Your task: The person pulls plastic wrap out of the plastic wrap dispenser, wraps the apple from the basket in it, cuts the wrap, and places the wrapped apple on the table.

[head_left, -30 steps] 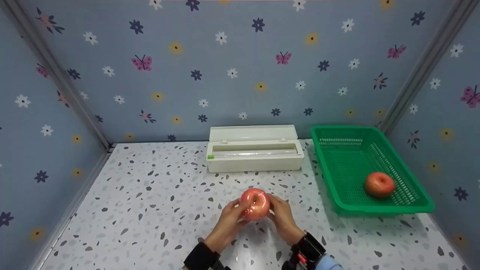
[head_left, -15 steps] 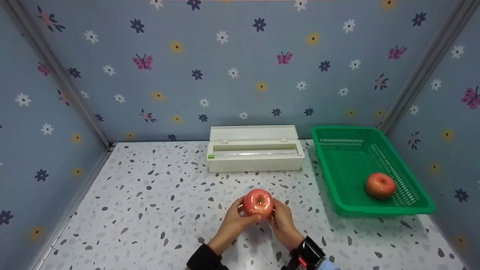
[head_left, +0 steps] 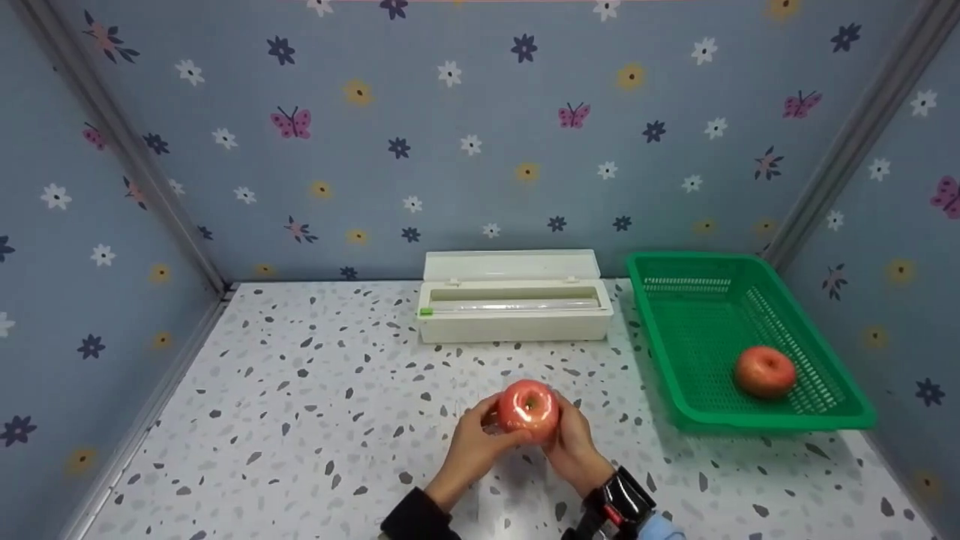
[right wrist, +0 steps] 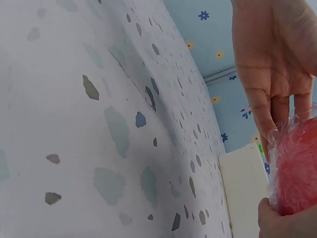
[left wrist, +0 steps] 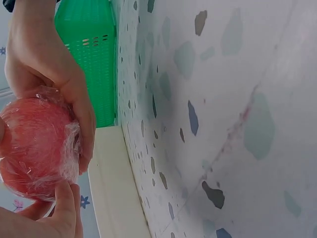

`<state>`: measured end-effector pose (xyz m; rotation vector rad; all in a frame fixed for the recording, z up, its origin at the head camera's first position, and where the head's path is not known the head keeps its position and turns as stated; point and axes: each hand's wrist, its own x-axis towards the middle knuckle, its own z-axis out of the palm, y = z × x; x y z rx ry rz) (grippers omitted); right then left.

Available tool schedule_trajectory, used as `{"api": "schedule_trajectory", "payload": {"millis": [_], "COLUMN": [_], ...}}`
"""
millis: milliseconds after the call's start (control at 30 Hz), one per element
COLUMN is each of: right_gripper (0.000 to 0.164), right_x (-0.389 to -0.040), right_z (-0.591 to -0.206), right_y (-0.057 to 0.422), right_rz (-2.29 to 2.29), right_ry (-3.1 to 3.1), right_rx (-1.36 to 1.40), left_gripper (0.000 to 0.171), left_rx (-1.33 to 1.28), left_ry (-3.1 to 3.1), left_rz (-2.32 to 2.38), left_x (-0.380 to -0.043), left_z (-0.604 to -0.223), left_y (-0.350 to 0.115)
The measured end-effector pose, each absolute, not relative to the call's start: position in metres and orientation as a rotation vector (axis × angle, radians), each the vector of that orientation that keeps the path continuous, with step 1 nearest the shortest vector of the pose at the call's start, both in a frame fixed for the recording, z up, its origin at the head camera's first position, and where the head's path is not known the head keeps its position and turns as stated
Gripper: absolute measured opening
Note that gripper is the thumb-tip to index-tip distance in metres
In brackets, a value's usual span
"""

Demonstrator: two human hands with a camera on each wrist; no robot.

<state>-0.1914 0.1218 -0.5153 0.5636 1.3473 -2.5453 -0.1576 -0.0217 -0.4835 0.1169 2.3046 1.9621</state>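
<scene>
The left hand (head_left: 474, 444) grips a film-wrapped apple (head_left: 529, 409), thumb on its near side; the right hand (head_left: 577, 448) curls round the opposite side; they hold it above the table (head_left: 300, 427), well in from the back edge; along that edge stands a white box (head_left: 517, 328), lid open; at the right edge, a green basket (head_left: 776, 420) has another apple (head_left: 765, 373) in its near right corner.
</scene>
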Motion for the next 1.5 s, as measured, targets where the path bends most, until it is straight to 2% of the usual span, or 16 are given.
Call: {"api": "schedule_trajectory", "payload": {"millis": [367,667,933,1200,1500], "right_gripper": [0.028,0.029,0.034,0.043,0.035], "right_x": [-0.194,-0.191,-0.186,-0.188,-0.189], "right_z": [-0.515,-0.510,-0.519,-0.518,-0.517], "right_y": [0.132,0.136,0.129,0.130,0.132], "right_rz": [-2.617,-2.646,-2.651,-2.675,-2.637], "right_ry": [1.079,0.876,0.901,0.848,0.813], "right_rx": [0.596,0.530,0.560,0.621,0.612], "left_gripper": [0.075,0.074,0.086,0.075,0.072], "left_rx": [0.084,0.156,0.213,0.270,0.267], "left_ry": [2.221,2.212,2.298,2.416,2.411], "left_rz": [2.005,1.988,1.975,1.970,1.957], "left_x": [-0.167,-0.169,-0.162,-0.164,-0.166], "left_z": [-0.504,-0.499,-0.500,-0.504,-0.506], "left_y": [-0.008,-0.005,-0.007,-0.001,-0.004]}}
